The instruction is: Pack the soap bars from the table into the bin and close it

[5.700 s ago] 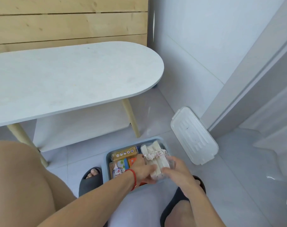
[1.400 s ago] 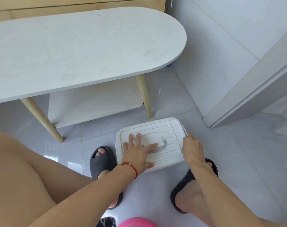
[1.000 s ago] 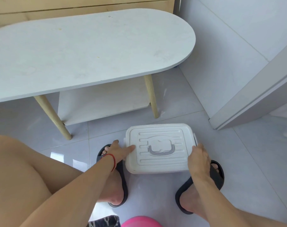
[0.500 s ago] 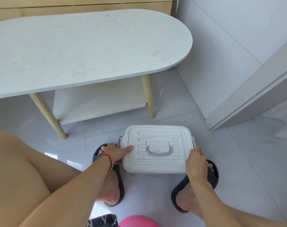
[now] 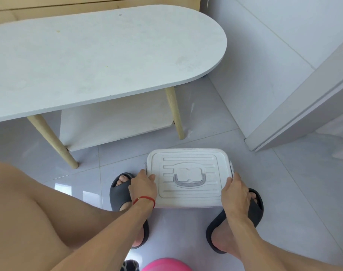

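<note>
White plastic lid (image 5: 188,177) sits on the bin on the floor, between the feet and below the table (image 5: 100,55), whose top shows no soap. Left hand (image 5: 142,187) curls on the lid's left edge at the clip (image 5: 145,166); right hand (image 5: 235,190) curls on the right edge, fingers at the other clip (image 5: 231,168). Whether either clip is latched I cannot tell. Uneven pressing could leave one side unseated, or pinch a finger.

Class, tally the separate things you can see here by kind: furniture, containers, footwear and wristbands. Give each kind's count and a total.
Furniture: 1, the table
Containers: 1, the bin with its lid on
Footwear: 2, the left slipper and right slipper
Wristbands: 1, the red string
Total: 5
</note>
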A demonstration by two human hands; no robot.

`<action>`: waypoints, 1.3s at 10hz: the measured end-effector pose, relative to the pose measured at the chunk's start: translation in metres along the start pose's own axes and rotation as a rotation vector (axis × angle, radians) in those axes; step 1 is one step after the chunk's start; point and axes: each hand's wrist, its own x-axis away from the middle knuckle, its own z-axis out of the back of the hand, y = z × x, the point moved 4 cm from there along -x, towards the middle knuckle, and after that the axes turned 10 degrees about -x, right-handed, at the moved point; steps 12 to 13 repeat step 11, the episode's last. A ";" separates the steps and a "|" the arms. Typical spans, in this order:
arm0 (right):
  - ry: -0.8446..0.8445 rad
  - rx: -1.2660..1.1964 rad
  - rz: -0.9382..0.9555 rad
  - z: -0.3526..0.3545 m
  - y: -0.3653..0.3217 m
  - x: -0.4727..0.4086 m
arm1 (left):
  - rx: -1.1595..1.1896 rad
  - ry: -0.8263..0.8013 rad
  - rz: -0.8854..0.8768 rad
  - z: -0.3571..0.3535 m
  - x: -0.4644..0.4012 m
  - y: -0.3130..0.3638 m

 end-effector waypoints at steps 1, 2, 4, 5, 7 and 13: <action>0.026 -0.023 -0.013 -0.002 -0.001 -0.012 | 0.007 -0.005 -0.016 -0.001 -0.002 0.005; 0.040 -0.052 -0.019 -0.001 -0.002 -0.035 | 0.071 -0.026 -0.024 -0.004 -0.007 0.016; 0.006 -0.102 -0.004 0.004 -0.013 -0.093 | 0.140 -0.013 0.008 -0.010 -0.021 0.052; -0.056 -0.106 0.050 0.007 -0.023 -0.122 | 0.154 0.008 0.028 -0.011 -0.027 0.068; -0.131 -0.071 0.111 0.002 -0.037 -0.166 | 0.193 0.019 0.070 -0.006 -0.049 0.091; -0.079 -0.309 0.017 0.046 -0.066 -0.186 | 0.168 -0.123 -0.080 0.043 -0.045 0.104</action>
